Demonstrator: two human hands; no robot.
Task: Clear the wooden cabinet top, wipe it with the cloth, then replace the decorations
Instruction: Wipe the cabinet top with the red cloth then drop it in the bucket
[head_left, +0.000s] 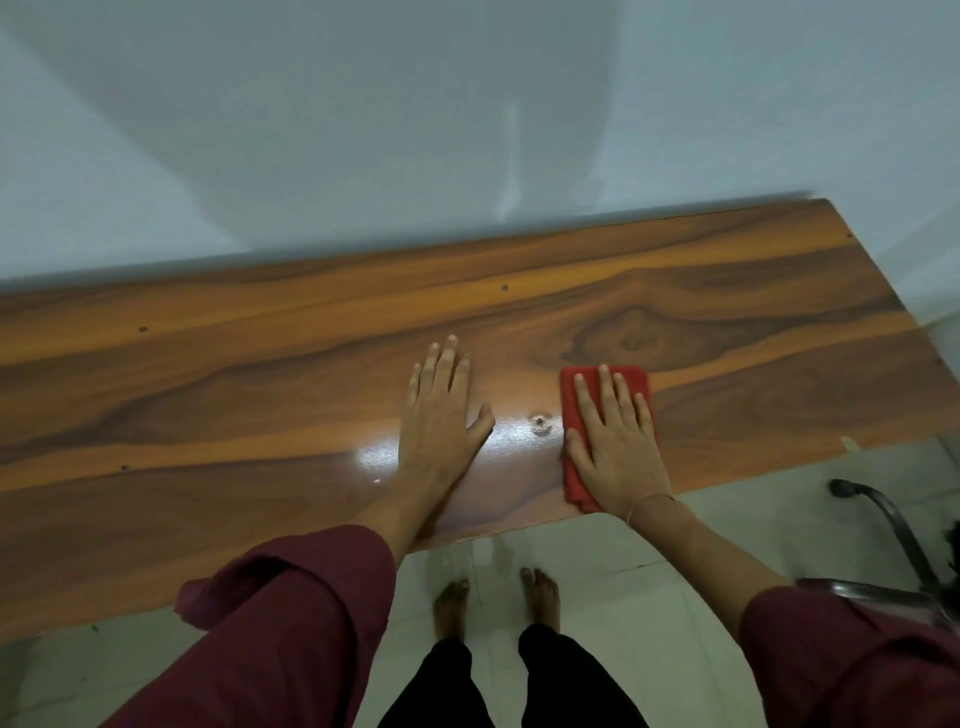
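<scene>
Wiping looks to be the step in hand: our right hand (615, 436) lies flat, fingers straight, pressing the red cloth (638, 378) onto the wooden table (260, 389) right of centre in the frame, the cloth's lower corner at the front edge. Our left hand (441, 410) rests open on bare wood just beside it, holding nothing. No decorations are in view. Since the cloth is only pressed, not gripped, we judge it could bunch, slide out from under the palm, slip over the front edge, or catch on the small pitted spot (542, 423) between the hands.
</scene>
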